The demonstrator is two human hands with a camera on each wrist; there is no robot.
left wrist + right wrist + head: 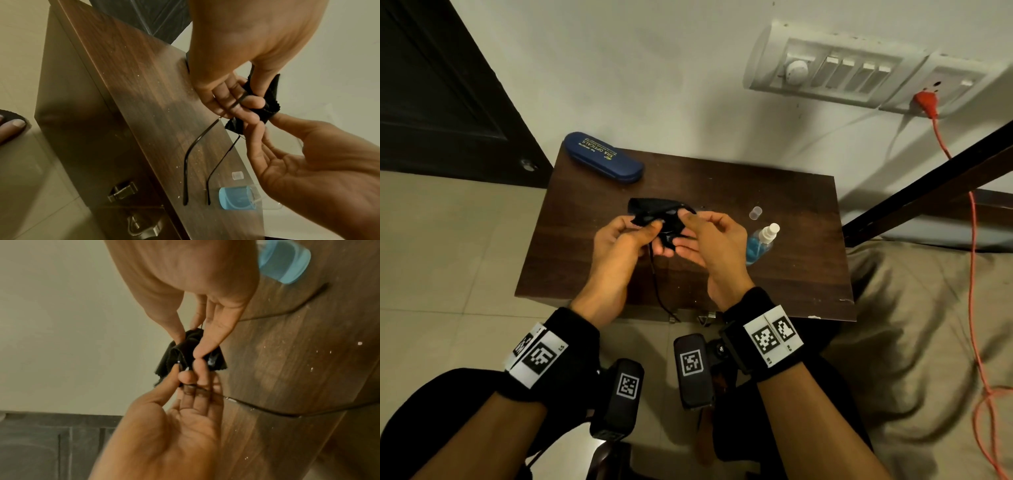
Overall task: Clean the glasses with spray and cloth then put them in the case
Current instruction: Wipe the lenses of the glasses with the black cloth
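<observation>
Black-framed glasses (656, 277) are held above the dark wooden table (774, 185), their front wrapped in a black cloth (647, 207). My left hand (650, 228) pinches the wrapped frame between thumb and fingers; one temple (195, 142) crosses those fingers and hangs down. From the other side my right hand (685, 219) pinches the cloth (189, 345) over a lens with thumb and index, its other fingers straight. A blue glasses case (604, 157) lies shut at the table's far left corner. The spray bottle (760, 243) with blue liquid stands right of my hands.
The bottle's clear cap (755, 212) stands just behind the bottle. A dark door (448, 102) is at the left, a switch panel (842, 72) on the wall, and an orange cable (972, 240) runs down to a bed (928, 325) at the right.
</observation>
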